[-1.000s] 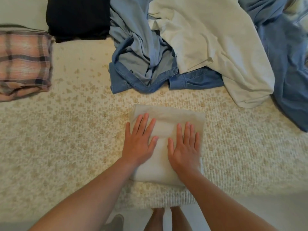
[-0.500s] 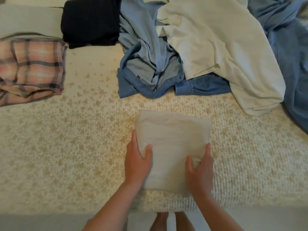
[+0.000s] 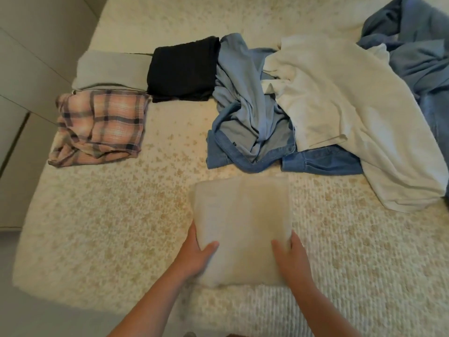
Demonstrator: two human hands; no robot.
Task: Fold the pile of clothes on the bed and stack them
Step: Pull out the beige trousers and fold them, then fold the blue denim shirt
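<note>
A folded beige garment lies near the front edge of the bed. My left hand grips its near left edge, thumb on top and fingers tucked underneath. My right hand grips the near right edge the same way. Behind it lies an unfolded heap: a light blue shirt over blue denim, a cream white top and more blue cloth at the far right.
Folded pieces sit at the back left: a pink plaid one, a black one and a grey one. A pale wall or cabinet runs along the left. The bed's front edge drops to grey floor.
My hands went from pressing flat on top of the beige garment to gripping its near side edges. The view pulled back, showing more of the bed and the folded pieces.
</note>
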